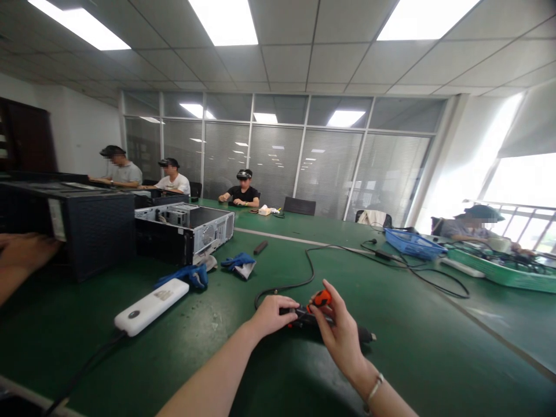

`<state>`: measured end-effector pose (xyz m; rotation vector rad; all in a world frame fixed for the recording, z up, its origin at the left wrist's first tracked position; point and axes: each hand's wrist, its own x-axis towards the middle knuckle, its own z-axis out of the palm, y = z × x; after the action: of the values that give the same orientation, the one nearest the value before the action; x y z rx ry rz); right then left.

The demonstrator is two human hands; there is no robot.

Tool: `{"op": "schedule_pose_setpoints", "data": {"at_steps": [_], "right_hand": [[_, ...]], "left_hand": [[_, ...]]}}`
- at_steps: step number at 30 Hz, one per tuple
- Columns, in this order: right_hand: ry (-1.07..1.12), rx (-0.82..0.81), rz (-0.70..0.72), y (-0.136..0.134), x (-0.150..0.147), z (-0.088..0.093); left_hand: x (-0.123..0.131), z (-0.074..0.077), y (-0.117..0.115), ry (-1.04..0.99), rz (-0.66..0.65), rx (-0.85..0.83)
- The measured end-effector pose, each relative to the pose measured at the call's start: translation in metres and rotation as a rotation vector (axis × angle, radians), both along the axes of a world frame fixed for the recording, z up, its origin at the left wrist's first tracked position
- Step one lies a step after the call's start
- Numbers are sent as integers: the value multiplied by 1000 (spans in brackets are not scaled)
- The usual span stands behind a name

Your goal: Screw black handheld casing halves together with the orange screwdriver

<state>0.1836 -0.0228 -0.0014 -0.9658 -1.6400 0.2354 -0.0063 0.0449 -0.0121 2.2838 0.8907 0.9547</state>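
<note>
On the green table in front of me lies a long black object (364, 335) with a pale metal-looking end at the right; its kind I cannot make out, since both hands cover much of it. My left hand (273, 317) is closed on its left part, thumb and fingers gripping from the near side. Between the thumb and fingers of my right hand (341, 331) is an orange-and-black screwdriver (321, 299), its handle uppermost over the black object. The screwdriver's tip is hidden. A black cable (311, 263) loops away just behind my left hand.
A white power strip (152, 307), blue gloves (238, 263) and a brown bar (260, 248) lie to the left. Computer cases (104, 231) stand beyond. At right are a blue basket (412, 243) and a green basket (512, 276). A co-worker's hand (28, 252) touches the left case.
</note>
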Motion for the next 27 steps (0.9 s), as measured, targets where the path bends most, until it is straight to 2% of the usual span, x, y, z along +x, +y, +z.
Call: {"op": "schedule_pose_setpoints", "data": {"at_steps": [6,14,18,27], "right_hand": [[36,90,-23,4,1,-7],[17,98,-4,8,1,-13],[66,169,-20,9,3,-12],[67,174,18,5,-2,-6]], "left_hand": [[1,-2,2,26,9,-3],[3,2,-1,27,34,-2],[5,0,-2,24,73,7],[4,-4,5,-4,19,-43]]}}
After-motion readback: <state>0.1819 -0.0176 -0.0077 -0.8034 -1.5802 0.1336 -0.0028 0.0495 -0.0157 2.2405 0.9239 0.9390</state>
